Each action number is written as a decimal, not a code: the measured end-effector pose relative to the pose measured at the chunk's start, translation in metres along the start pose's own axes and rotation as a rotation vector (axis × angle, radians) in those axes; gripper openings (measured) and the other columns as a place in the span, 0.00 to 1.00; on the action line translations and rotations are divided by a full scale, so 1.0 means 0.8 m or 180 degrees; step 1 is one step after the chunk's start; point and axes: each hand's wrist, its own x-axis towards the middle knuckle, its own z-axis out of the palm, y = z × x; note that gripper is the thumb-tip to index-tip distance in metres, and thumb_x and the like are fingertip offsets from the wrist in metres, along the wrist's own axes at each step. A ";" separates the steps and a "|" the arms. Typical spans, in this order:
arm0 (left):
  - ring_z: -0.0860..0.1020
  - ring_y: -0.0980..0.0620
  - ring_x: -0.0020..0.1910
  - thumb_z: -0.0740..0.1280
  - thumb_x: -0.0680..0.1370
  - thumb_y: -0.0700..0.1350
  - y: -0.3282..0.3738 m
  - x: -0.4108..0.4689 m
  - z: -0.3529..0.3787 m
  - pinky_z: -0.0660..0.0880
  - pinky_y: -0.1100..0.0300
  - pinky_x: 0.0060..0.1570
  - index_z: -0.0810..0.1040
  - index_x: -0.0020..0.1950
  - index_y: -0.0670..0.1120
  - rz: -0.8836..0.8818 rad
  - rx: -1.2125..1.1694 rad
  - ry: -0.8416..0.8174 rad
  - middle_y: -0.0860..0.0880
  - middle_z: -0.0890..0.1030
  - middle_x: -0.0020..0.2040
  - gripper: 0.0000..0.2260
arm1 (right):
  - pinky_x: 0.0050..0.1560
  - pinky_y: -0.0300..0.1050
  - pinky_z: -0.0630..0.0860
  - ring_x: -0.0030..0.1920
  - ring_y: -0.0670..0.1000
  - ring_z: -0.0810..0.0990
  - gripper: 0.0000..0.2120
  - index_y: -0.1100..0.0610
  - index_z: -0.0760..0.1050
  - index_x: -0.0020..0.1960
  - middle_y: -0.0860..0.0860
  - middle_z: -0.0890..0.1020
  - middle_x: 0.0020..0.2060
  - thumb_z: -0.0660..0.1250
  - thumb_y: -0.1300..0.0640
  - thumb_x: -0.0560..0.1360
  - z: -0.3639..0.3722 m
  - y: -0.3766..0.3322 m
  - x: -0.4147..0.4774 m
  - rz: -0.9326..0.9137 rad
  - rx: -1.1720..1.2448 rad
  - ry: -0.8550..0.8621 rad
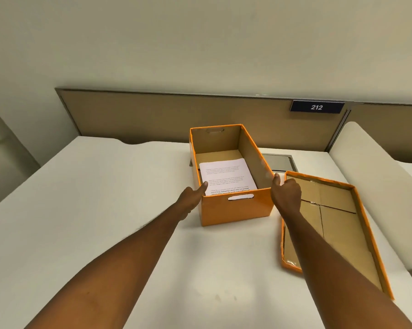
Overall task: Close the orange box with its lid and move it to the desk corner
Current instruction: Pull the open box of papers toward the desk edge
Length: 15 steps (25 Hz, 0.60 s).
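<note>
An open orange box (pixel 236 211) stands on the white desk (pixel 105 198), a printed sheet of paper (pixel 226 176) lying inside it. Its orange lid (pixel 330 222) lies upside down on the desk just to the right, brown inside facing up. My left hand (pixel 192 194) presses against the box's near left corner, thumb at the rim. My right hand (pixel 285 194) grips the near right corner, thumb on the rim, fingers curled down the outside wall. Both hands hold the box from either side.
A tan partition (pixel 176 115) runs along the desk's far edge, bearing a dark sign reading 212 (pixel 317 107). A grey cable hatch (pixel 278 162) sits behind the box. A second white surface (pixel 378 186) adjoins on the right.
</note>
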 end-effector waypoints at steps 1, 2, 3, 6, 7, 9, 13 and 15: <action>0.68 0.42 0.69 0.58 0.72 0.70 0.000 0.004 0.006 0.68 0.48 0.62 0.62 0.73 0.39 -0.0036 -0.0142 0.0063 0.42 0.68 0.72 0.42 | 0.53 0.57 0.77 0.55 0.61 0.78 0.26 0.65 0.72 0.59 0.62 0.79 0.55 0.56 0.42 0.77 0.005 0.003 0.008 0.0081 0.0123 -0.0101; 0.66 0.42 0.70 0.58 0.71 0.71 0.000 0.006 0.012 0.67 0.48 0.64 0.61 0.73 0.40 -0.0081 -0.0255 0.0139 0.43 0.66 0.73 0.43 | 0.53 0.56 0.77 0.55 0.62 0.78 0.27 0.65 0.72 0.60 0.62 0.79 0.56 0.56 0.41 0.77 0.011 0.006 0.014 0.0088 0.0160 -0.0183; 0.66 0.42 0.70 0.58 0.70 0.71 -0.001 0.008 0.015 0.67 0.48 0.64 0.61 0.73 0.40 -0.0127 -0.0338 0.0212 0.43 0.66 0.74 0.43 | 0.53 0.55 0.76 0.56 0.62 0.77 0.28 0.65 0.72 0.61 0.62 0.79 0.57 0.55 0.41 0.77 0.016 0.008 0.019 0.0091 0.0153 -0.0231; 0.65 0.42 0.71 0.61 0.71 0.68 0.002 0.012 0.018 0.66 0.46 0.65 0.59 0.75 0.43 -0.0158 -0.0490 0.0314 0.45 0.65 0.75 0.40 | 0.49 0.53 0.73 0.56 0.61 0.77 0.29 0.64 0.72 0.60 0.62 0.78 0.57 0.55 0.39 0.76 0.029 0.014 0.033 0.0120 0.0112 -0.0464; 0.66 0.43 0.70 0.63 0.73 0.64 0.002 0.013 0.020 0.67 0.47 0.64 0.59 0.75 0.45 -0.0091 -0.0530 0.0330 0.46 0.65 0.75 0.37 | 0.47 0.51 0.73 0.52 0.59 0.77 0.27 0.64 0.73 0.57 0.62 0.79 0.54 0.55 0.41 0.76 0.032 0.015 0.035 0.0063 0.0080 -0.0578; 0.73 0.44 0.63 0.65 0.75 0.54 0.003 0.016 0.022 0.73 0.52 0.52 0.63 0.74 0.50 0.0085 -0.0578 0.0313 0.46 0.70 0.72 0.28 | 0.44 0.49 0.72 0.47 0.57 0.76 0.21 0.63 0.74 0.53 0.61 0.79 0.49 0.55 0.46 0.77 0.037 0.020 0.041 -0.0024 0.0103 -0.0727; 0.78 0.47 0.45 0.61 0.75 0.41 0.003 0.016 0.030 0.73 0.55 0.42 0.76 0.56 0.56 0.0204 -0.0810 0.0239 0.45 0.82 0.56 0.14 | 0.41 0.48 0.69 0.46 0.56 0.74 0.15 0.61 0.72 0.56 0.57 0.76 0.48 0.55 0.53 0.77 0.043 0.028 0.042 0.0187 0.0387 -0.0805; 0.78 0.49 0.40 0.59 0.75 0.38 0.000 0.011 0.027 0.75 0.53 0.43 0.76 0.48 0.55 0.0224 -0.0900 0.0274 0.48 0.81 0.48 0.13 | 0.40 0.46 0.69 0.45 0.55 0.74 0.14 0.62 0.74 0.55 0.57 0.77 0.46 0.54 0.55 0.77 0.044 0.025 0.034 0.0169 0.0501 -0.0741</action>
